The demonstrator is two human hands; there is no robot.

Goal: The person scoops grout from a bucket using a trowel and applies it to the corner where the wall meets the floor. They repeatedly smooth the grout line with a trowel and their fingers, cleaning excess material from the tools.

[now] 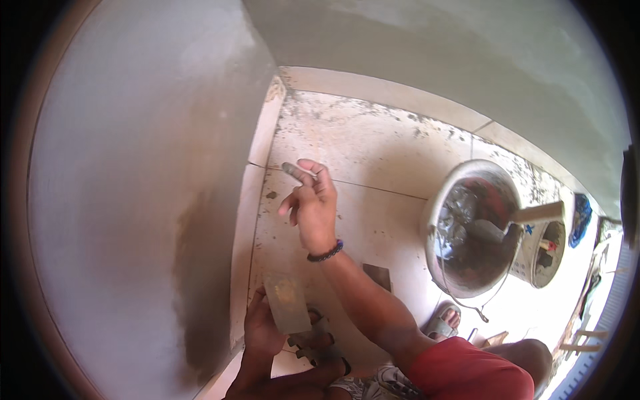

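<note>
My right hand (pixel 313 200) is raised over the tiled floor near the left wall, with its fingers apart and partly bent and nothing held in them. Grey matter coats one fingertip, and a dark beaded bracelet (pixel 325 251) circles the wrist. Lower down, close to the wall's foot, my left hand (pixel 263 325) is closed on the edge of a flat rectangular grey plate (pixel 288 305). A yellowish-brown smear marks the plate's face. Its underside and most of my left fingers are hidden. My right forearm passes above a small brown block (pixel 378 275) on the floor.
To the right stands a large bucket (pixel 437 267) with a wire handle, holding clear plastic and dark wet matter. A brown board (pixel 539 213) lies across its right rim, beside a smaller white bucket (pixel 533 267). Grey walls (pixel 133 133) meet at the corner ahead. My sandalled foot (pixel 443 320) is below the bucket.
</note>
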